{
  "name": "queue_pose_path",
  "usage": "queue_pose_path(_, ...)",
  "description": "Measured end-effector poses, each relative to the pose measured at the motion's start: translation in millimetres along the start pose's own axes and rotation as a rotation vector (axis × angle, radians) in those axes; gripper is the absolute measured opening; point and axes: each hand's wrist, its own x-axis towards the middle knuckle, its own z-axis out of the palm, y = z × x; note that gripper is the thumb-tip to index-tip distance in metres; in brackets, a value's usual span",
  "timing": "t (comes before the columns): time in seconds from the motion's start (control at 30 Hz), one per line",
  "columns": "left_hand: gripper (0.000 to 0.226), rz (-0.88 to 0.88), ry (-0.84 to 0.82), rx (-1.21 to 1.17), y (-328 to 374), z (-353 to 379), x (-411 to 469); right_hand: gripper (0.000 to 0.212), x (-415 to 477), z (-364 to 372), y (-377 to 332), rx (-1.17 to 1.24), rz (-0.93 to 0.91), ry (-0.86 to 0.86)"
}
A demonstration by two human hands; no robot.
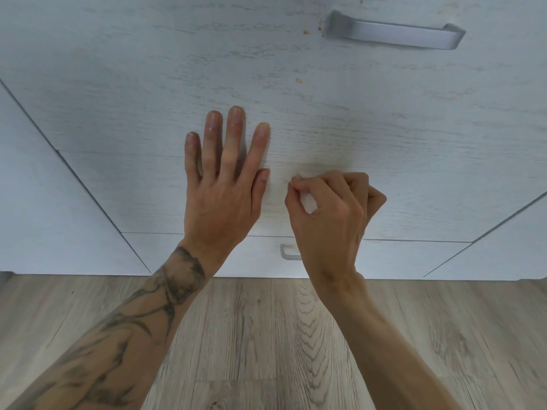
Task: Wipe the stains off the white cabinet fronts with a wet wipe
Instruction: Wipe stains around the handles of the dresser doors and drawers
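Observation:
The white cabinet front [148, 84] fills the upper view. Small brown stains sit on it: one [306, 31] left of the silver handle [393, 34], another [299, 80] lower down. A faint greyish smudge [313, 167] lies just above my right hand. My left hand [225, 184] rests flat on the drawer front with straight, spread fingers. My right hand [331, 214] is curled, and its thumb and fingertips pinch a small white bit of wet wipe [297, 179] against the front. Most of the wipe is hidden in the fingers.
A lower drawer with a small silver handle [288, 252] sits behind my right wrist. Neighbouring cabinet fronts flank left [44, 217] and right [509, 247]. A wood-look floor [266, 335] runs below the cabinets.

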Motion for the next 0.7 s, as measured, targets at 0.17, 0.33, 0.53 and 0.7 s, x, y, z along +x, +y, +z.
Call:
queue_pose_path(0.17,0.077,-0.005,-0.001,-0.008,-2,-1,1,0.016,0,0,1,-0.007,0.006,-0.006)
queue_pose_path(0.33,0.077,-0.004,0.001,0.0,0,0,1,0.016,4,2,-3,-0.002,0.034,-0.027)
queue_pose_path(0.53,0.076,-0.007,-0.003,-0.016,-1,-1,1,0.014,2,-7,2,0.006,0.003,-0.039)
queue_pose_path(0.7,0.076,0.0,0.002,-0.004,-2,0,1,0.016,8,-2,-1,0.014,0.027,-0.073)
